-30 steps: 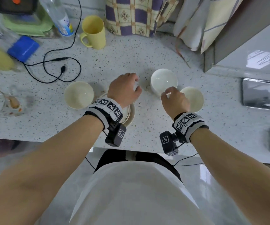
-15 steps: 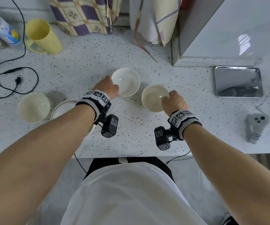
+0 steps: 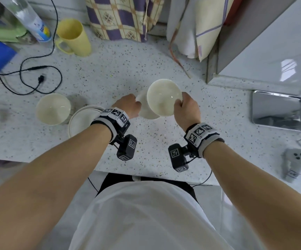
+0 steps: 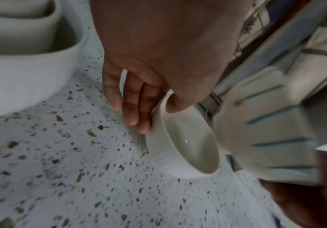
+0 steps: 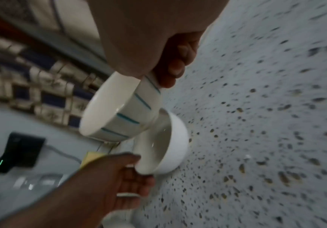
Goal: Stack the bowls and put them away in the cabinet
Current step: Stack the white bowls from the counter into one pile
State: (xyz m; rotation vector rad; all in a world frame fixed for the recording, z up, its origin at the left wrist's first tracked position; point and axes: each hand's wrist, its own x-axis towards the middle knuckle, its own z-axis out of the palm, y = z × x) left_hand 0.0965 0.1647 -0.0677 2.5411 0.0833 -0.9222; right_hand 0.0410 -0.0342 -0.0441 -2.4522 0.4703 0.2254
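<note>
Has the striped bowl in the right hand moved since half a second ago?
Yes. The striped bowl went left, away from the steel tray, and now hangs over the plain bowl.

A home kitchen: speckled terrazzo counter [image 3: 110, 73], yellow mugs [image 3: 73, 39], hanging checked cloths [image 3: 117, 17], steel tray [image 3: 278, 110].

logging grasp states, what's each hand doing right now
Left hand: grips the rim of the plain white bowl standing on the counter.
Right hand: holds the blue-striped bowl lifted over the plain one.
</note>
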